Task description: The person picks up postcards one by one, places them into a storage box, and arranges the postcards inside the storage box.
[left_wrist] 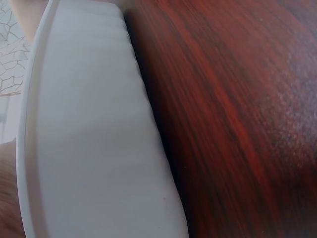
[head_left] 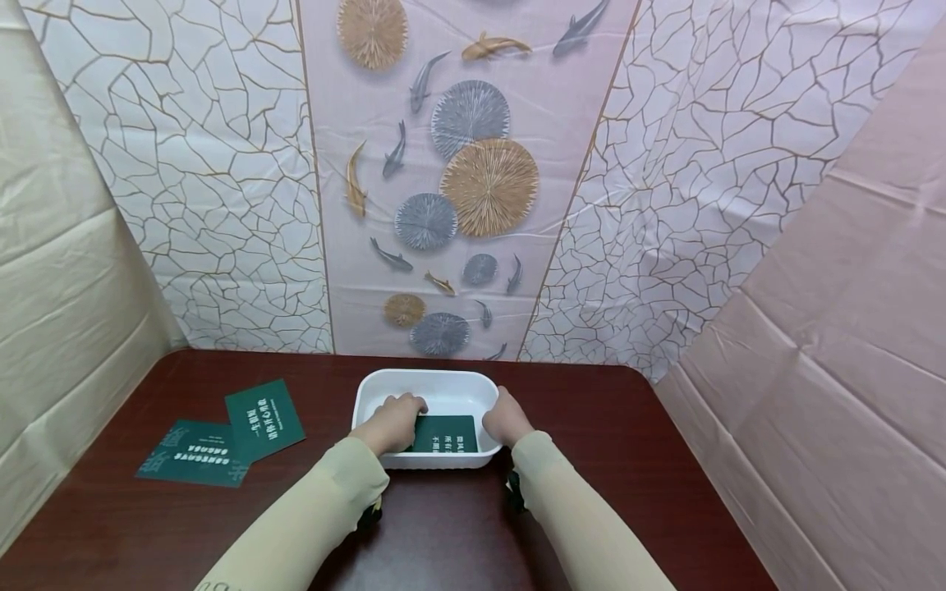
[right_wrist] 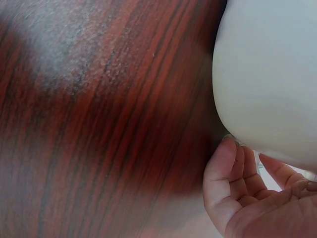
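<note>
A white rectangular tray [head_left: 443, 381] stands on the table, with a green card [head_left: 452, 433] bearing white lettering lying inside it. My left hand [head_left: 395, 423] reaches over the near left part of the tray, fingers curled at the card's left edge, which the hand hides. In the left wrist view the tray's wall [left_wrist: 94, 119] covers most of that hand. On the tray's right side, my right hand [head_left: 507, 419] grips the rim. The right wrist view shows its curled fingers [right_wrist: 220, 163] against the outside of the wall, the thumb at the rim.
Two more green cards lie on the left of the dark red wood-grain table [head_left: 591, 492]: one card [head_left: 264, 419] partly overlaps the other card [head_left: 194, 453]. A patterned cloth [head_left: 473, 271] hangs behind the table's back edge, with plain cloth on both sides.
</note>
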Demonstrator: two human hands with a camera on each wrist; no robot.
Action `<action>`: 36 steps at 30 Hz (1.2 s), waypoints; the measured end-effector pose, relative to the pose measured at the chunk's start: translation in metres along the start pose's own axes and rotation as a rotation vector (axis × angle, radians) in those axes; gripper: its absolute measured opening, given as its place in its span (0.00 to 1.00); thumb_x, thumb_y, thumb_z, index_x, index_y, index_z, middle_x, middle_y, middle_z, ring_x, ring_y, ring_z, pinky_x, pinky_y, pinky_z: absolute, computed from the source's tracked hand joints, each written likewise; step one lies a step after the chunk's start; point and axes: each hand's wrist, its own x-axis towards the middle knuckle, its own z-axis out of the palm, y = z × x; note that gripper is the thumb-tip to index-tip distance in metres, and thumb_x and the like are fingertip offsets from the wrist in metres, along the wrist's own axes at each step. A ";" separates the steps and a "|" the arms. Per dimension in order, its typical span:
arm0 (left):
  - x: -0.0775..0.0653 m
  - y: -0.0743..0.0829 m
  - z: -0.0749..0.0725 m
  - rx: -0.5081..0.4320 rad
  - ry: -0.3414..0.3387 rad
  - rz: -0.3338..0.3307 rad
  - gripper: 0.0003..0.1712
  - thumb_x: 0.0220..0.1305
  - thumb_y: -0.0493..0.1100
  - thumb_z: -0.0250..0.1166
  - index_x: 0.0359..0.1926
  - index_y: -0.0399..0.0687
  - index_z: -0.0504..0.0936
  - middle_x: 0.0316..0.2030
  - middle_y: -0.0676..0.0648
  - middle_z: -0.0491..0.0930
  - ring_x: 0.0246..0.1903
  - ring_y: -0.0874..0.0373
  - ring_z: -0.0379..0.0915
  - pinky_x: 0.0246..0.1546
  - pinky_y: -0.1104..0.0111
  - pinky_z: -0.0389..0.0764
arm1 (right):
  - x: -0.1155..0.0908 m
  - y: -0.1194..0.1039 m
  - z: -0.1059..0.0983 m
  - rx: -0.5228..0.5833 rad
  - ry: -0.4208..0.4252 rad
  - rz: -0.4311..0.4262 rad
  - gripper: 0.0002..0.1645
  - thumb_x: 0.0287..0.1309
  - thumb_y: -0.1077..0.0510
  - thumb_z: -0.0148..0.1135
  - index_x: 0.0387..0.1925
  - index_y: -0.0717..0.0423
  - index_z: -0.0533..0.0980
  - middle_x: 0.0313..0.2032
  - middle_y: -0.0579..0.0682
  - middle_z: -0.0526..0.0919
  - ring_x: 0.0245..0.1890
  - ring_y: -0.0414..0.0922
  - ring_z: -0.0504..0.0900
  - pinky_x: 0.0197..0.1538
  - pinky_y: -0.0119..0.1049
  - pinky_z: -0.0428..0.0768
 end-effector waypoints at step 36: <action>-0.084 -0.143 -0.094 -0.255 0.248 -0.357 0.52 0.55 0.54 0.72 0.68 0.29 0.56 0.61 0.22 0.53 0.55 0.25 0.50 0.48 0.36 0.64 | -0.001 -0.001 -0.002 -0.013 -0.009 -0.018 0.40 0.60 0.70 0.53 0.72 0.62 0.52 0.65 0.62 0.65 0.61 0.55 0.68 0.60 0.55 0.69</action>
